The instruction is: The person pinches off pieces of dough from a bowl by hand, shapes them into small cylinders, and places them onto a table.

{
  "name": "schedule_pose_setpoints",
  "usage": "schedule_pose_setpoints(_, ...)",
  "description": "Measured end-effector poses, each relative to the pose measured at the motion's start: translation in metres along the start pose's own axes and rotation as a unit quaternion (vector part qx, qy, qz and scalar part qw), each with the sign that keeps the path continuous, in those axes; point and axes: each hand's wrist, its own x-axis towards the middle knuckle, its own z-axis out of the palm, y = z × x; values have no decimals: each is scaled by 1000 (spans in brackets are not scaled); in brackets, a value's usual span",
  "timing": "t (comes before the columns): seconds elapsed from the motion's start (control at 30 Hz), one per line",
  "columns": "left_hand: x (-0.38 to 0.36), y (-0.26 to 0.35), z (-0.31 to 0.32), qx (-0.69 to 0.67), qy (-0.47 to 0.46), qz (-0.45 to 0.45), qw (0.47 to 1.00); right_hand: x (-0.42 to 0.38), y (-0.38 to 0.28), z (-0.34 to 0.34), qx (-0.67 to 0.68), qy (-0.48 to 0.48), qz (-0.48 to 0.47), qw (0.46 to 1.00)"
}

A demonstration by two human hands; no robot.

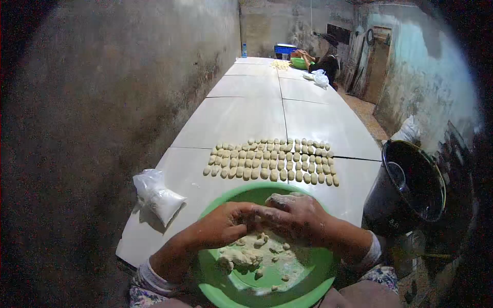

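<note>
A green plastic basin [210, 287] stands at the table's near edge, with floury dough [240, 258] and loose crumbs of it inside. Over its far half my left hand [225, 224] and my right hand [294, 214] meet, fingers curled in against each other. Flour whitens the right hand. Whatever lies between the fingers is hidden. Just beyond the rim, several rows of small oval dough pieces [265, 164] are laid out on the white table. To the left sits a clear plastic bag of white powder [163, 201].
A black bucket [382, 205] stands right of the white tiled table [241, 113]. At the far end a person [327, 64] reaches over another green basin [298, 63], near a blue crate [284, 50], a bottle [244, 50] and a plastic bag [321, 78]. A wall runs along the left.
</note>
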Motion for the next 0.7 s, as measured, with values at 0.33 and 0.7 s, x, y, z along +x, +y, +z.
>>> schedule_pose_setpoints(0.33,-4,10,2,86,40,7,995,1,-2,-3,-1,4,-31,1000)
schedule_pose_setpoints(0.7,-2,3,-3,174,-20,52,983,3,1,-3,11,46,-66,997)
